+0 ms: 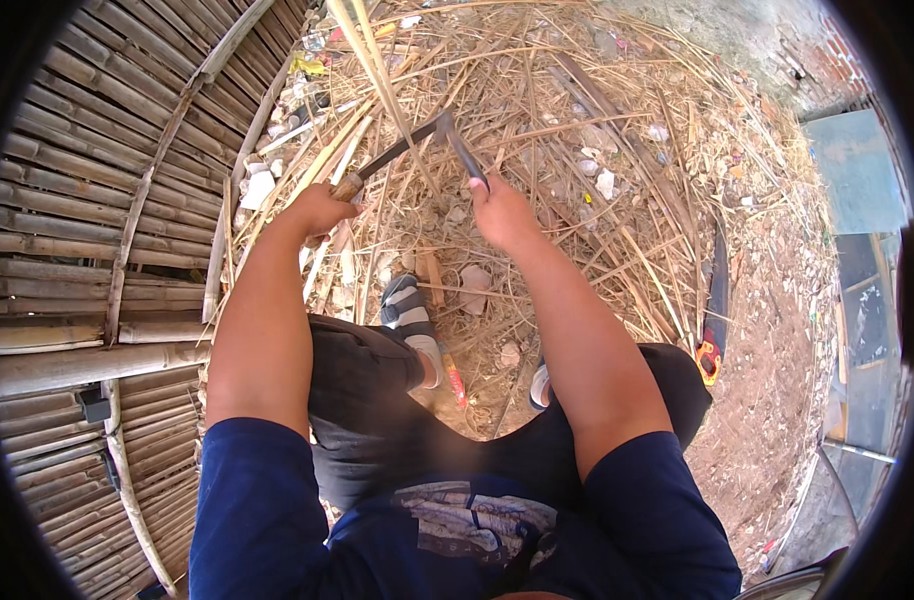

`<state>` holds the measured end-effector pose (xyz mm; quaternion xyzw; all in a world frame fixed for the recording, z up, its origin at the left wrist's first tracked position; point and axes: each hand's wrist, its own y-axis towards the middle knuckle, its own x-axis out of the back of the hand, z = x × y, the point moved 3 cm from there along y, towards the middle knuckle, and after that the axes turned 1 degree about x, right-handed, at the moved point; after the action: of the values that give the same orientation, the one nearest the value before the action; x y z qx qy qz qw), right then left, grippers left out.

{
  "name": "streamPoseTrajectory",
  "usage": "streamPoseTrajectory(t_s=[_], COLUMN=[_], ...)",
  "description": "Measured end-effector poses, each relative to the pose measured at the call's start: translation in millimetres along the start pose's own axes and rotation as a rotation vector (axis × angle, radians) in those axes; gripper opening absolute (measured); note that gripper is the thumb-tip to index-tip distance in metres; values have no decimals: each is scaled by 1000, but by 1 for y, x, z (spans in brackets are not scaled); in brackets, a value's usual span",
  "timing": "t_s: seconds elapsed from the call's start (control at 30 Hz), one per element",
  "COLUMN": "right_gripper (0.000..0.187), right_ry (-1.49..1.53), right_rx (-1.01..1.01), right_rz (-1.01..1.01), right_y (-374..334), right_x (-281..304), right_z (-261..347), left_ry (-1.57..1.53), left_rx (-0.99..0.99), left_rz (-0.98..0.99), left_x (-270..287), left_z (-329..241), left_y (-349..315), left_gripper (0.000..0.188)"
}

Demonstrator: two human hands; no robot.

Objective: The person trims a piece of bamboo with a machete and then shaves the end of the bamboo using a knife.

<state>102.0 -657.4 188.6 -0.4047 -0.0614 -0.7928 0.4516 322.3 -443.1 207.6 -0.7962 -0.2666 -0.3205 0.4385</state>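
Observation:
My left hand (pixel 324 212) is closed around the wooden handle (pixel 348 188) of a long dark-bladed knife (pixel 389 156), which points away and to the right. In my right hand (pixel 505 213) is a hammer (pixel 464 153), gripped by its dark handle. The hammer's head meets or overlaps the far end of the blade; whether they touch I cannot tell. Long pale bamboo strips (pixel 375 72) rise at the blade, and the blade crosses them. How the blade sits against the bamboo is hard to make out.
Split bamboo and straw litter (pixel 567 130) cover the ground, with stones and scraps among them. A slatted bamboo wall (pixel 87 200) stands at left. By my right knee lies a handsaw (pixel 713 330) with a red-orange handle. A red-handled item (pixel 457 386) lies between my feet. Bluish panels (pixel 859 175) lean at right.

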Motion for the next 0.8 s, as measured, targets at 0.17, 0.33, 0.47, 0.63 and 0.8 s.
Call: streamPoseTrajectory(t_s=[0.17,0.33,0.47,0.63,0.8], right_gripper=[52,47,44,48,55], right_ry=[-24,198,311,-9,-210], right_rx=[-67,91,200,26,-158], right_rz=[56,-256,-409,-92,164], right_y=[13,6,-9,4,14], right_x=[-6,45,63,14,-38], right_z=[-27,35,64,16,-68], left_ry=[-90,-89,-102,-95,-105], left_rx=[36,11,-21,-48,-47], left_rz=[15,14,3,-29,-86], left_x=[2,-3,-8,-14,-17], left_z=[1,10,-2,-7,-16], left_y=[-7,6,4,10,3], left_gripper=[52,47,46,47,48])
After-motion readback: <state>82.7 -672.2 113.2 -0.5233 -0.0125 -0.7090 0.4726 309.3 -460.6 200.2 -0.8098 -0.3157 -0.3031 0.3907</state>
